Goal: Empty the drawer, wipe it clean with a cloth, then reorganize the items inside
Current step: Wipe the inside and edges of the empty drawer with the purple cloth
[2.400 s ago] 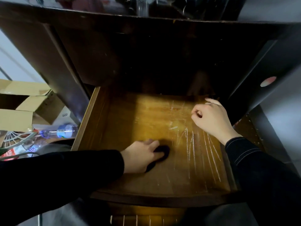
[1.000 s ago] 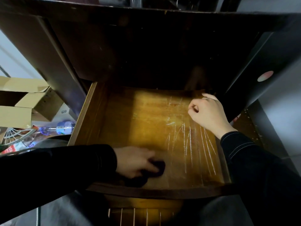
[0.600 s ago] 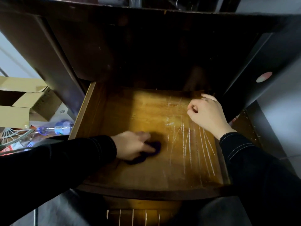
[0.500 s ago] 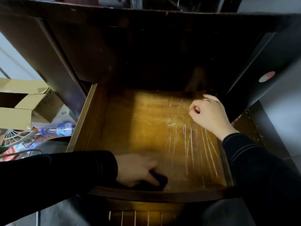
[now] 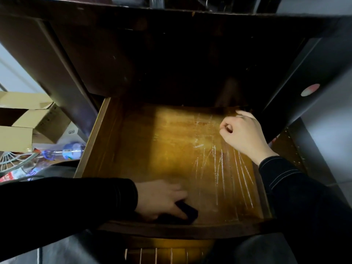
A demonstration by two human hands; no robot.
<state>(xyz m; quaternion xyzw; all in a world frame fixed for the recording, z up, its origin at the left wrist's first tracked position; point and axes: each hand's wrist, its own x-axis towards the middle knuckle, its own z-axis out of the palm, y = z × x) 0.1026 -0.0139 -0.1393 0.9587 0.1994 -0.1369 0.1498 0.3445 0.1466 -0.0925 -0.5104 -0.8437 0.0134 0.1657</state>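
The brown wooden drawer (image 5: 106,141) is pulled out of the dark desk (image 5: 80,60), and its lit bottom shows nothing loose on it, just a fan of white scratch marks (image 5: 224,168) on the right half. The back of the drawer runs under the desk into shadow, so I can't make out what's going on in there.

The left hand (image 5: 162,199) is down at the front edge, left of centre, fingers curled over a small dark cloth (image 5: 187,211) and pressing it against the drawer bottom. It's motion-blurred, and most of the cloth is tucked under the palm, so only one dark end pokes out past the fingertips.

The right hand (image 5: 243,134) is at the back right corner, over the drawer's side wall, fingers curled into a loose fist. Nothing visible inside it. Both black sleeves run off the bottom of the shot.

Off to the left on the floor are open cardboard boxes (image 5: 22,119) and a clear plastic bottle with a blue label (image 5: 70,149), partly cut off.
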